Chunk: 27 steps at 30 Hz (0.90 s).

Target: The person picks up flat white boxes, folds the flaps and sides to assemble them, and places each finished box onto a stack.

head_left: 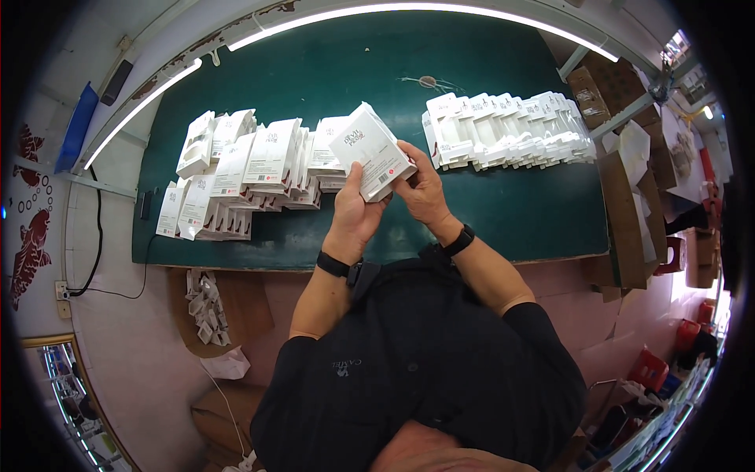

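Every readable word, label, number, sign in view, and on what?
Held white carton: large title lettering, not transcribed; fine print and barcode too small.
Left stacked white cartons: lettering mostly too small.
Right row of white cartons: lettering too small.
Black shirt: chest lettering and emblem, not transcribed.

Looks like a packing workshop or small factory floor, judging by a broad green worktable [377, 75] beneath a long tube light [417, 7], laden with stacks of matching white boxes [269, 153] and a close-ranked row of white packages [511, 130]. Seems industrial, too, from the cardboard cartons [625, 228] crowded along the right side, the brown box [250, 307] of loose white pieces [207, 315] below the table edge, and the bright lamp [708, 112] further off.
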Each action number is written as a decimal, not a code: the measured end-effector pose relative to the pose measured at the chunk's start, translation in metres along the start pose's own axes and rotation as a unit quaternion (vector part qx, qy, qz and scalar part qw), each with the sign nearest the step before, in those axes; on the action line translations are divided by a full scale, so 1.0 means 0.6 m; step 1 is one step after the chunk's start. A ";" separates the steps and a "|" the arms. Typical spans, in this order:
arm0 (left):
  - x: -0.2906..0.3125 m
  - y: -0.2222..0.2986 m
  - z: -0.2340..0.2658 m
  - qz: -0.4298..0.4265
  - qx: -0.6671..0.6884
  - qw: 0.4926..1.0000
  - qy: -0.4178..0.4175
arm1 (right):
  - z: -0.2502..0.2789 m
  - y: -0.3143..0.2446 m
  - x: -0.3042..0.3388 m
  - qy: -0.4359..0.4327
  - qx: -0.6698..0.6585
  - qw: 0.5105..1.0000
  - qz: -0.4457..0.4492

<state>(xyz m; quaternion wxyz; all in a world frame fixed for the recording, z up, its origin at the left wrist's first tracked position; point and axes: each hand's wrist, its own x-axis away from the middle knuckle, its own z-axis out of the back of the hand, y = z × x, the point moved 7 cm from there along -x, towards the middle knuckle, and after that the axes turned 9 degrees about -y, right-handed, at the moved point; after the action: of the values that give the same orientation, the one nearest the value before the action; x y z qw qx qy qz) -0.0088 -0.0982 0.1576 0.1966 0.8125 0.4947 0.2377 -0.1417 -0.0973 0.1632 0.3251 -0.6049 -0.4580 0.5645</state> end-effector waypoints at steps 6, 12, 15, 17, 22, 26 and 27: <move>-0.007 0.001 0.014 0.004 0.056 0.998 0.025 | -0.004 -0.003 0.001 -0.071 0.012 0.992 -0.105; -0.006 -0.007 0.019 -0.011 0.047 0.999 0.013 | -0.005 -0.074 -0.015 -0.006 0.297 0.955 0.024; -0.011 -0.016 0.024 -0.007 0.046 0.999 0.010 | 0.000 -0.090 -0.019 0.054 0.385 0.915 0.104; -0.012 -0.020 0.031 -0.006 0.037 0.999 0.018 | 0.002 -0.091 -0.016 0.051 0.384 0.916 0.103; -0.008 -0.018 0.045 -0.005 0.031 0.998 0.056 | 0.010 -0.086 -0.011 0.036 0.392 0.910 0.129; -0.009 -0.022 0.042 0.008 0.028 0.998 0.055 | 0.042 -0.017 -0.012 0.072 0.261 0.963 0.010; -0.010 -0.024 0.041 0.007 0.028 0.998 0.052 | 0.052 0.011 -0.006 0.090 0.187 0.977 -0.055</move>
<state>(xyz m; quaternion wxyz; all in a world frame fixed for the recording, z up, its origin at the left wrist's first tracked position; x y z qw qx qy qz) -0.0075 -0.0992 0.1287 0.1466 0.8077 0.5047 0.2671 -0.1708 -0.1070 0.1537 0.5031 -0.5557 -0.3459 0.5643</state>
